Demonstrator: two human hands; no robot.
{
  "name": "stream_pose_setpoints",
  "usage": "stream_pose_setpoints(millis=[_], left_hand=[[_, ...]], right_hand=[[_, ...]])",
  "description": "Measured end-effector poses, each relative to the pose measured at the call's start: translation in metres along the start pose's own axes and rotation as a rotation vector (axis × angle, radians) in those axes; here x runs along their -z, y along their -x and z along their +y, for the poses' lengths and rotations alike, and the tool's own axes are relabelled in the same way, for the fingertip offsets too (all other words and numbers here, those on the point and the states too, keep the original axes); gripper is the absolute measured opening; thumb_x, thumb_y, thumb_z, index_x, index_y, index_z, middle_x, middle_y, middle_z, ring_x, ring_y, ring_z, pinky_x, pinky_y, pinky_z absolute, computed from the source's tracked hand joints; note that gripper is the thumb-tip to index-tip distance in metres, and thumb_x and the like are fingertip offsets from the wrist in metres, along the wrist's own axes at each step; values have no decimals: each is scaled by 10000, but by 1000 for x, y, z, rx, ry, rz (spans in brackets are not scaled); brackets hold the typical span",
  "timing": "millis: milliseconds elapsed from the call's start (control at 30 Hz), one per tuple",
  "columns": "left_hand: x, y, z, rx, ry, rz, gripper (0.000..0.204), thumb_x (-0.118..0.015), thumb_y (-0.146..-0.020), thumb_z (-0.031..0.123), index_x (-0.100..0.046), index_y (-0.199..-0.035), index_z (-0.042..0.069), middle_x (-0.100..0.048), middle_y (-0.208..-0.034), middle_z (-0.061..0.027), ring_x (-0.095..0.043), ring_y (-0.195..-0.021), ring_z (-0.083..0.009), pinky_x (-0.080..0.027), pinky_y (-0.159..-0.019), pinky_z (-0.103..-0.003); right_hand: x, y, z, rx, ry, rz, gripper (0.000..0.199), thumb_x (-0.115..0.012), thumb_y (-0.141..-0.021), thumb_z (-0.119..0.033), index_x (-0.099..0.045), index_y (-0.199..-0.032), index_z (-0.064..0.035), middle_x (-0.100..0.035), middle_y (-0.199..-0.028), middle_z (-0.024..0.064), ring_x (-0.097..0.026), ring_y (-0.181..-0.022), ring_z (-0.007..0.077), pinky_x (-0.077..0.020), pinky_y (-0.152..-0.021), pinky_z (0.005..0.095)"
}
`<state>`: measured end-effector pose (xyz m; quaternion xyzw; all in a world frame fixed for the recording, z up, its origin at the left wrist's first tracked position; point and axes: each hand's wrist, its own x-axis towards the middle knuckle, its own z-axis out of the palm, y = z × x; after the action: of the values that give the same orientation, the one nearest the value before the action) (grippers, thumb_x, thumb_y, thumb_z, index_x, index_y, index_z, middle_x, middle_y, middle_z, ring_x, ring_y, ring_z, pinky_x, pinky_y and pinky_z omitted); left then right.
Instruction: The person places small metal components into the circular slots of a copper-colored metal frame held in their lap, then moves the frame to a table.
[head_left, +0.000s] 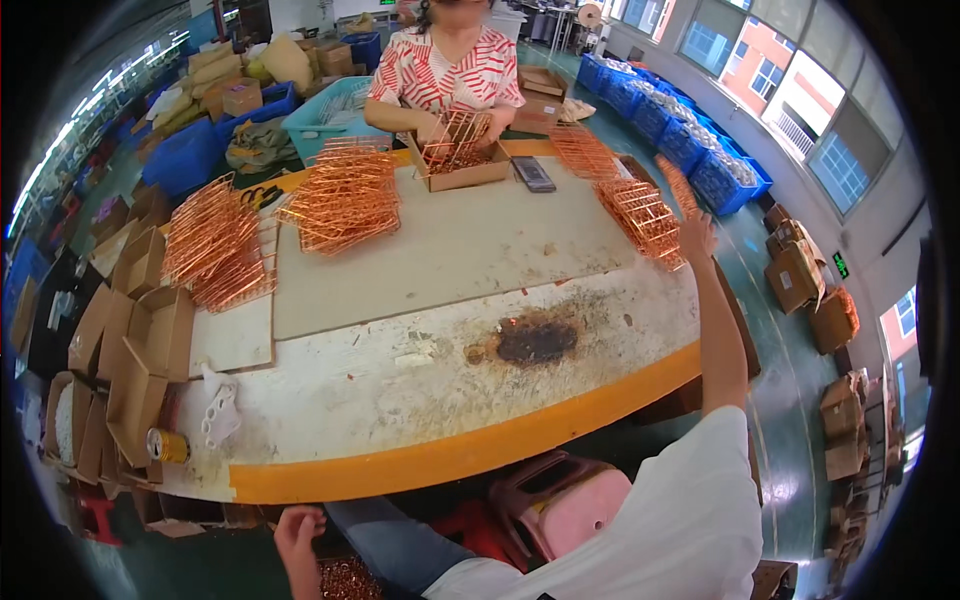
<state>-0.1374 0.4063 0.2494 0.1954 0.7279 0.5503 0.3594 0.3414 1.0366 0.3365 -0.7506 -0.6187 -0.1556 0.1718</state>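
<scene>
My right hand (697, 238) reaches over the table's right edge and grips a copper wire rack (677, 187), which is tilted up and seen nearly edge-on. Beside it lies a stack of copper wire racks (640, 215). Below the table's front edge, my left hand (297, 530) hangs with loosely bent fingers and nothing visible in it. Close to that hand, small copper-coloured rings (345, 580) lie in a heap, partly cut off by the lower edge.
Two more rack stacks, one at far left (215, 245) and one in the middle (345, 195), lie on the table (420, 390). Opposite, a person (450, 75) handles racks in a cardboard box (470, 178). A phone (533, 174), a can (167, 445), scissors (262, 196) and a pink stool (580, 510) are around.
</scene>
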Motion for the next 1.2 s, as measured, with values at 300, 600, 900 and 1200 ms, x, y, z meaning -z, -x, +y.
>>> stream_pose_setpoints(millis=[300,600,900,1200], left_hand=[[-152,33,31,-235,718,-267,752,-594,-850,166,-98,-1411,110,-268,-1420,-182,-316,-1299,-307,-395,-972,-442],[57,214,-113,-79,953,600,192,-444,-946,181,-457,-1099,65,-577,-1124,-173,-589,-1023,-263,-520,-810,-358],[100,261,-204,-68,708,1158,173,-594,-852,77,-516,-980,-10,-591,-880,-65,-610,-766,-135,-536,-613,-254],[146,235,-288,283,551,1211,345,-543,-744,-49,-459,-1058,66,-543,-971,-105,-594,-811,-187,-537,-570,-265]], right_hand=[[175,473,-142,1048,-366,-187,358,-504,-759,-177,-524,-1026,60,-469,-1122,271,-376,-1184,407,-234,-1015,565],[214,675,-223,1479,-1423,-784,565,-720,-659,-233,-458,-1081,35,-469,-1109,235,-472,-1028,381,-342,-925,462],[182,825,-324,1019,-643,-2692,173,-650,-795,-100,-613,-914,20,-628,-775,44,-600,-644,125,-477,-552,233],[117,934,-334,1664,-687,-1851,244,-675,-726,-128,-528,-869,4,-572,-792,75,-555,-720,123,-472,-617,274]])
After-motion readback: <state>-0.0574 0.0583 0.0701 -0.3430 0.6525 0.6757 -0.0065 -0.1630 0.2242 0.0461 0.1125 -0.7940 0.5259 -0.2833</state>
